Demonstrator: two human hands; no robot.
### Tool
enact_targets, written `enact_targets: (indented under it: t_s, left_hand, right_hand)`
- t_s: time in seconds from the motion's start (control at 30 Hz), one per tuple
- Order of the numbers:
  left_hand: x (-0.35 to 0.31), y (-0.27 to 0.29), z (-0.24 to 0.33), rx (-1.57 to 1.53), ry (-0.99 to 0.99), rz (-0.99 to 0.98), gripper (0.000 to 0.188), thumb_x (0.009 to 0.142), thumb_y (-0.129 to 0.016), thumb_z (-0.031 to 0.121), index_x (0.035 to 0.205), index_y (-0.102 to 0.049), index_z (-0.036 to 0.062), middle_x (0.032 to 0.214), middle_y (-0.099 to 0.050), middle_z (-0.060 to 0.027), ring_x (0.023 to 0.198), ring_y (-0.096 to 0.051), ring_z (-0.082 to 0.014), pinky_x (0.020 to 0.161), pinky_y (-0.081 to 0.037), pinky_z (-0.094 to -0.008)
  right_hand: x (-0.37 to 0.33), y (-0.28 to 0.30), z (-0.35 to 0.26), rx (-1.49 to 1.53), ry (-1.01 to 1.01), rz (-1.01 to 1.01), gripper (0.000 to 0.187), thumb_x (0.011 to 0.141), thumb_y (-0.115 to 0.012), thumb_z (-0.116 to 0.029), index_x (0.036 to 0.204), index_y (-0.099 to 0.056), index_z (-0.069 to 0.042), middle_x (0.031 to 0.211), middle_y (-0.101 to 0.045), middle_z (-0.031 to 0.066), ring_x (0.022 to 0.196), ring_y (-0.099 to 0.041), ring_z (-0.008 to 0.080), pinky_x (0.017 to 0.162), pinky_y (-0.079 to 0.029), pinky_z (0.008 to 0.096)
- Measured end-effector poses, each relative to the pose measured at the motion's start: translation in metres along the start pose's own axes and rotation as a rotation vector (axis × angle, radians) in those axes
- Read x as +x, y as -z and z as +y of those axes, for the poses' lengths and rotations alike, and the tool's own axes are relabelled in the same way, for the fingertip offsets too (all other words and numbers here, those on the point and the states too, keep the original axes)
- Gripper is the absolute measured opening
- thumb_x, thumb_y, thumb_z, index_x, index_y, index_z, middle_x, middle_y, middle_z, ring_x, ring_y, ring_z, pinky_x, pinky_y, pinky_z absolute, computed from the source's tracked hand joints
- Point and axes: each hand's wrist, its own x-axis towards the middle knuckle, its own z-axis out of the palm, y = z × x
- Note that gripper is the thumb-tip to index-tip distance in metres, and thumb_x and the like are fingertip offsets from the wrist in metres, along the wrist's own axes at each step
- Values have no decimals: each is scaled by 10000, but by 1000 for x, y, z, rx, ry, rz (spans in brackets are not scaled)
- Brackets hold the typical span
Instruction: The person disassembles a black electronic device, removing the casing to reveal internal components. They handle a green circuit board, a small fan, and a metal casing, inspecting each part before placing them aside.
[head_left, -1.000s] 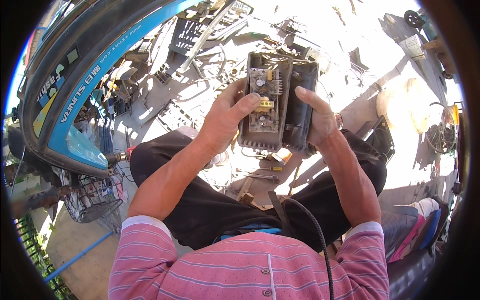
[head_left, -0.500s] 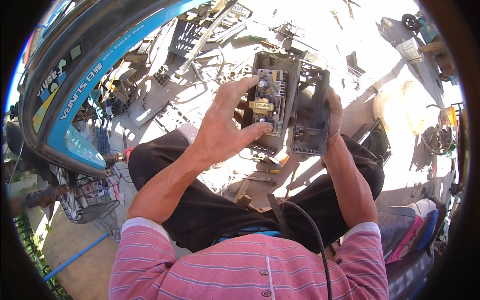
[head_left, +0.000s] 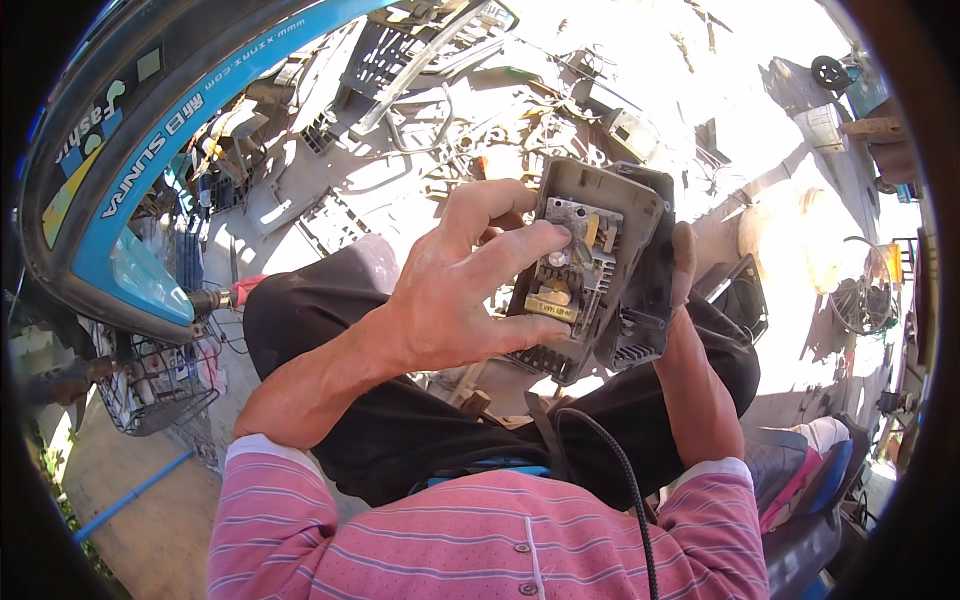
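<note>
In front of my lap an opened black plastic case (head_left: 640,190) hangs in the air, its two halves side by side. Inside the nearer-left half sits a dusty circuit board (head_left: 598,250) with metal fins and a yellow-wrapped transformer (head_left: 552,304). My left hand (head_left: 440,275) pinches the board, fingertips near its upper part and thumb at its lower end. Around the outer side of the case's right half (head_left: 640,335) wraps my right hand (head_left: 683,270), its fingers mostly hidden behind. Whether the board is loose from the case, I cannot tell.
A blue and black scooter panel (head_left: 130,210) looms at left, above a wire basket (head_left: 165,390). Scrap metal and black plastic parts (head_left: 385,70) litter the sunlit ground ahead. At right stand a round pale object (head_left: 790,225) and a stack of padded seats (head_left: 810,470).
Both hands have brought the case nearer to me and tilted it. The right half now stands more upright behind the left one. My left fingers have shifted on the board.
</note>
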Motion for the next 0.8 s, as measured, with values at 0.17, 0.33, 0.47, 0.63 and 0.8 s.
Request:
enact_targets:
  t_s: [0.17,0.33,0.47,0.63,0.8]
  left_hand:
    - [2,-2,1,3,-26,109,732,580,-925,194,1234,-615,81,1228,-486,-164,1064,-534,-310,835,-529,-397]
    - [6,2,7,55,22,144,736,583,-926,245,1226,-614,68,1221,-480,-161,1103,-491,-316,894,-473,-421]
    - [9,6,9,156,-28,82,806,560,-957,318,1246,-613,73,1274,-544,-157,1157,-514,-329,976,-437,-455]
    - [5,2,4,114,-126,122,816,534,-965,303,1220,-609,41,1214,-596,-154,1083,-569,-331,928,-481,-460]
    - [5,2,3,61,-195,177,785,540,-963,287,1194,-616,26,1181,-612,-153,1053,-588,-320,917,-504,-457]
  right_hand:
    - [-3,-10,6,53,-10,-91,924,876,-605,-667,1536,-317,-89,1459,-474,218,1270,-553,358,1007,-538,525]
    - [-16,-12,9,350,-88,-264,894,874,-623,-619,1500,-362,-37,1434,-498,236,1235,-583,384,1005,-521,565]
    - [-20,-32,8,116,-66,-24,968,824,-652,-672,1498,-374,-36,1430,-508,230,1228,-591,377,1011,-523,555]
    - [-16,-34,12,169,-73,-49,956,832,-641,-675,1493,-385,-33,1419,-520,228,1222,-598,357,1015,-529,528]
    - [-18,-23,14,234,-117,-100,951,844,-633,-671,1500,-372,-34,1427,-513,228,1235,-587,361,1035,-510,536]
